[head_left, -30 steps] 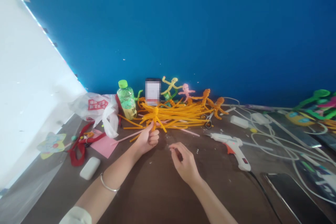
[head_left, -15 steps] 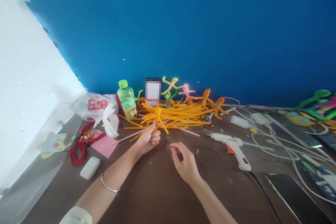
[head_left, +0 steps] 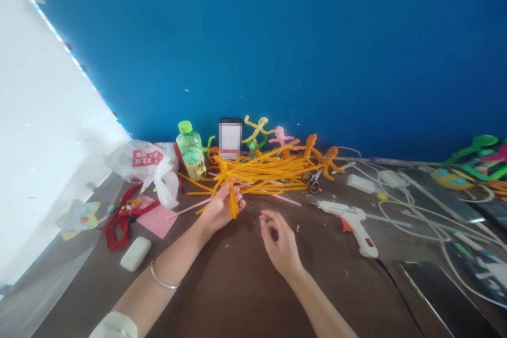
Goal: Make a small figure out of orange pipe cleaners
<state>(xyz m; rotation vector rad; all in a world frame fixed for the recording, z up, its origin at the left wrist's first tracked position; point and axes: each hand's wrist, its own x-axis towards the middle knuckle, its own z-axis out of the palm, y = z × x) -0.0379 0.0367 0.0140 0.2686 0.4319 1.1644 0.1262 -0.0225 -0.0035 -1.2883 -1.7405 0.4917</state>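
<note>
My left hand holds an orange pipe-cleaner figure, its strands hanging down over the fingers and its upper end overlapping the pile behind. To the right, my right hand hovers over the brown table, its thumb and forefinger curved with a small gap between the tips and nothing visible in it. Beyond both hands lies a heap of orange pipe cleaners. Black-handled scissors rest at the heap's right end. A white hot glue gun with an orange trigger lies right of my right hand.
A green-capped bottle, a plastic bag and a phone with a blurred screen stand behind. Pipe-cleaner figures line the wall. White cables and a dark phone are right; a white case is left.
My left hand has turned and its fingers have loosened, so the orange strands now hang downward in front of it. My right hand has shifted slightly right, and its fingertips have parted.
</note>
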